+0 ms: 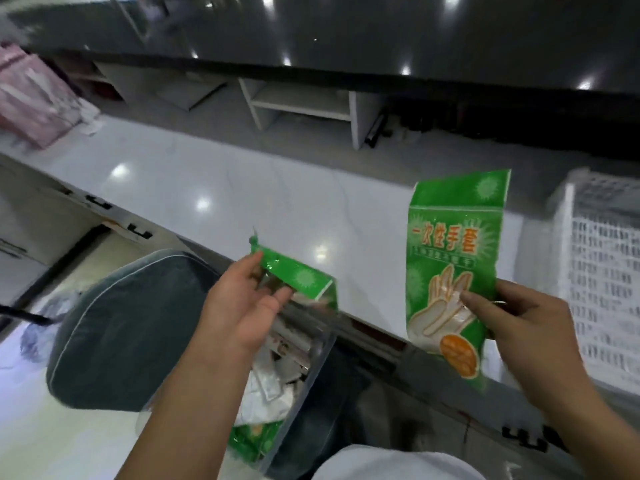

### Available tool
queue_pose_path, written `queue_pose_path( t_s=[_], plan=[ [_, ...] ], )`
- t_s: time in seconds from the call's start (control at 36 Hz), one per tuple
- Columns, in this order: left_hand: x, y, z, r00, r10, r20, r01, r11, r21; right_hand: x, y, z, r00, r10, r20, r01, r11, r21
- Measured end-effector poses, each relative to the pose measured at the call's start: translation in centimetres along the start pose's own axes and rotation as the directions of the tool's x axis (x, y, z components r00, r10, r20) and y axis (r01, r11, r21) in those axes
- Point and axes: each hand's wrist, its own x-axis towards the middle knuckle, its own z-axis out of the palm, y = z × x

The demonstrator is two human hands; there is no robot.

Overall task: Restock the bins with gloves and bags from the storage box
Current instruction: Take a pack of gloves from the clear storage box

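Head view is looking down at a white glossy worktop [242,188], which serves as the landmark for everything else. Over its near edge, the right hand [530,323] is holding an upright green glove packet [453,271]; the grip is pinching the packet's lower right side, thumb lying across the printed glove picture and the other fingers curled behind. The packet is standing tall above the worktop, its top edge reaching toward the far side.

Just in front of the worktop's near edge, the left hand [249,306] is gripping a second green glove packet [298,275], which is lying tilted and folded over, with the fingers curled round its upper part and the thumb under it. Below that hand, lower than the worktop and against its front, a clear storage box [298,386] is sitting with white bags and another green packet showing inside; how full it is cannot be told.

At the right end of the worktop, a white lattice bin [602,278] is standing, well apart from the left hand and near the right one. Left of the storage box, below the worktop, a grey-green cushioned seat [131,327] is showing. At the far left end of the worktop, a blurred pink bag [31,95] is resting. Beyond the worktop, a dark counter [381,39] is running across, with white shelving [301,102] beneath it.
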Motion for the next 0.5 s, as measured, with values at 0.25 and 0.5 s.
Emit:
queue_pose_path(
  t_s=[0.25,0.5],
  plan=[
    [6.1,-5.9,15.4,0.987,-0.151,0.044,0.139,0.968,0.207,-1.3,0.2,-7.2,0.995,0.001,-0.103,0.009,0.996,0.09],
    [11.4,-9.1,17.7,0.99,0.033,0.138,-0.132,0.566,0.813,-2.6,1.6,-11.5,0.983,0.047,-0.18,-0.028,0.994,0.109]
  ],
)
